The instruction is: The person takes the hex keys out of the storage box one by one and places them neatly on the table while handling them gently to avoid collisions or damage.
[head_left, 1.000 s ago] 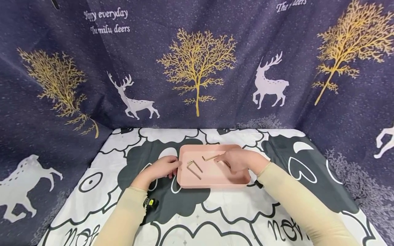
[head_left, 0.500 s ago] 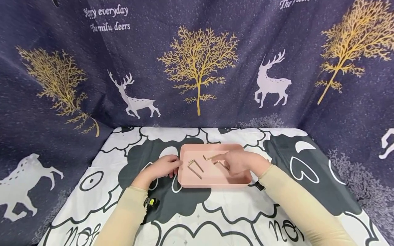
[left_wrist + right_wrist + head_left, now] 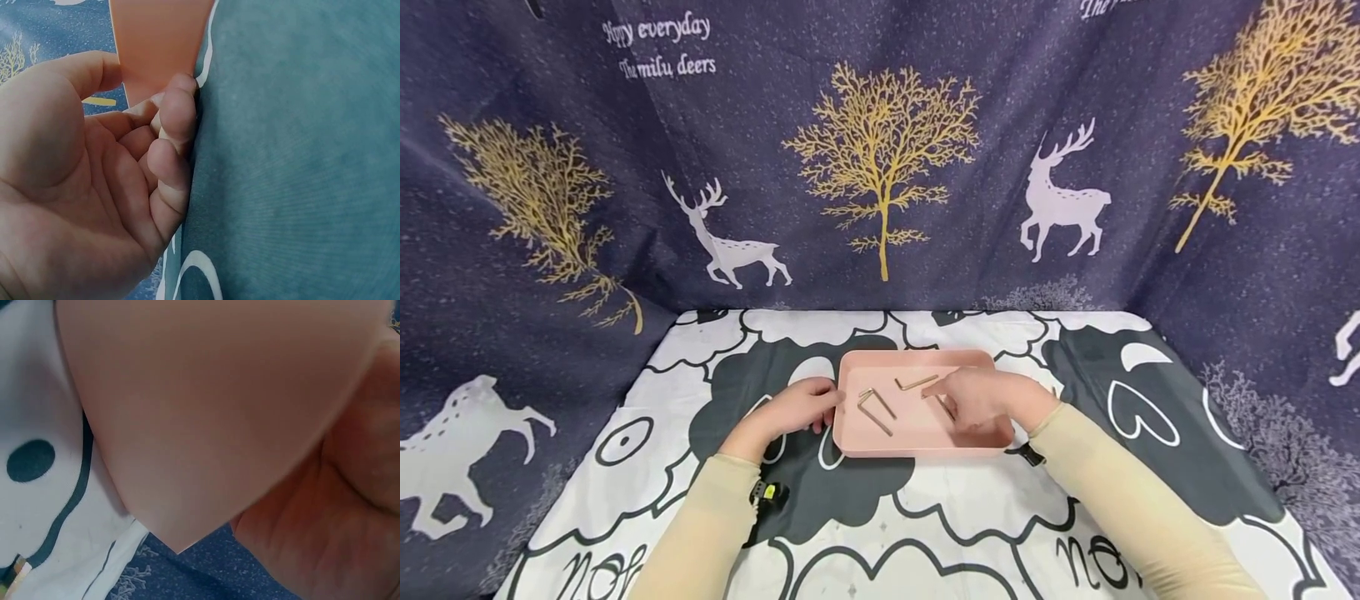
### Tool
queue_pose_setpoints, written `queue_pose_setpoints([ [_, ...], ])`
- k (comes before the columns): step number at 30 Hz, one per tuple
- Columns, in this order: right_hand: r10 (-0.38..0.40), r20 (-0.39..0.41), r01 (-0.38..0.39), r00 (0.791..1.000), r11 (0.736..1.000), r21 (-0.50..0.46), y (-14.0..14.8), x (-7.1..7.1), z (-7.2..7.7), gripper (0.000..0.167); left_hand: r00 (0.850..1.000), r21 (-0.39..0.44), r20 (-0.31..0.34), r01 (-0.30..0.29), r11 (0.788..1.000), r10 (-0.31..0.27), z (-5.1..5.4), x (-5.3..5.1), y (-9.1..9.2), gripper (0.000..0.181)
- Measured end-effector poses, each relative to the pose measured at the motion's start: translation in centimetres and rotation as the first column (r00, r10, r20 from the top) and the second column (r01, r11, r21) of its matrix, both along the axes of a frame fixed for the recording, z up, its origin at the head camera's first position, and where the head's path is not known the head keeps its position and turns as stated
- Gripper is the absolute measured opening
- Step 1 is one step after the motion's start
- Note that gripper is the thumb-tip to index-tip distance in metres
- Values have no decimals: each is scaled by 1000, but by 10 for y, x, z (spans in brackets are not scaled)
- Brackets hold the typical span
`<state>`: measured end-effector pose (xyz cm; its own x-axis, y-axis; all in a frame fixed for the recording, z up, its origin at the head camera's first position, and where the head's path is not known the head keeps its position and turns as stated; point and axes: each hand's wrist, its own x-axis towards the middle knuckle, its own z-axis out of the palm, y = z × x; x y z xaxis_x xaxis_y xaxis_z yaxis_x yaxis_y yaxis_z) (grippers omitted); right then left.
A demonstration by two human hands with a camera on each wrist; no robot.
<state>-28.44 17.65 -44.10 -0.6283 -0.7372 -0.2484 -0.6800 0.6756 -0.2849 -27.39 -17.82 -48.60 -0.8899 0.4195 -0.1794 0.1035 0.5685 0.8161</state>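
A pink tray [image 3: 917, 453] lies on the table, with several brass-coloured hex keys inside. My left hand [image 3: 801, 404] grips its left rim, thumb on the inner side; in the left wrist view the fingers lie along the outside of the wall [image 3: 162, 44]. My right hand [image 3: 983, 397] reaches into the right half and holds a hex key [image 3: 946, 407], partly hidden under the index finger. Left of it, two hex keys [image 3: 876, 421] lie close together. Another hex key [image 3: 919, 382] lies near the far wall. The tray wall [image 3: 206, 406] hides my right fingers in the right wrist view.
A cloth [image 3: 955, 517] with black-and-white cartoon shapes covers the table. Behind it and at both sides hangs a dark blue curtain [image 3: 745, 150] printed with deer and gold trees.
Under my right hand the hex key has turned, and its short end no longer shows by the fingertip. My left hand and the tray have stayed in place.
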Motion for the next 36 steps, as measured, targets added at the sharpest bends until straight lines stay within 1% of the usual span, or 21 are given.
queue_pose_setpoints([
  [3, -24, -11, 24, 1000, 1000, -9, -1, 1, 0, 53, 1000, 1, -2, 1, 1000, -1, 1, 0, 0, 33],
  [5, -50, -7, 50, 999, 999, -23, -1, 3, -1, 49, 1000, 4, 0, 5, 1000, -5, 0, 0, 0, 33],
  [7, -69, -6, 69, 998, 997, -35, 0, 4, -2, 53, 1000, 5, -6, 13, 1000, -13, -1, -1, 0, 34],
  [12, -101, 16, 102, 995, 993, -64, 3, 5, -4, 77, 1000, 3, -22, 22, 1000, -22, -1, -3, 0, 35],
  [14, -108, 36, 110, 994, 991, -75, 4, 4, -5, 79, 1000, 5, -22, 17, 1000, -17, 0, -3, -1, 35],
  [15, -101, 34, 103, 994, 992, -78, 4, 4, -7, 71, 1000, 6, -21, 15, 1000, -14, 0, -3, -1, 35],
  [17, -90, 36, 93, 995, 991, -93, 5, 4, -9, 65, 1000, 8, -19, 10, 1000, -10, -2, -3, -2, 35],
  [21, -51, 36, 56, 998, 988, -145, 6, 4, -15, 44, 1000, 10, -19, 5, 1000, -5, -5, -2, -3, 36],
  [22, -53, 44, 60, 998, 986, -158, 7, 4, -16, 44, 1000, 9, -19, 6, 1000, -6, -5, -2, -3, 36],
  [24, -54, 58, 64, 997, 981, -181, 8, 6, -17, 37, 1000, 7, -20, 9, 1000, -9, -4, -3, -2, 36],
  [29, -62, 29, 67, 998, 977, -203, 7, 8, -18, 30, 1000, 13, -20, -1, 1000, 1, -2, -3, -4, 35],
  [32, -56, 32, 62, 998, 973, -223, 6, 8, -19, 27, 1000, 13, -15, -13, 1000, 13, -2, -2, -4, 34],
  [34, -53, 44, 62, 998, 971, -231, 9, 9, -19, 27, 1000, 11, -11, -7, 1000, 7, -2, -3, -3, 34],
  [36, -64, 53, 75, 997, 968, -241, 14, 10, -19, 28, 1000, 11, -18, 15, 1000, -15, -2, -5, 1, 34],
])
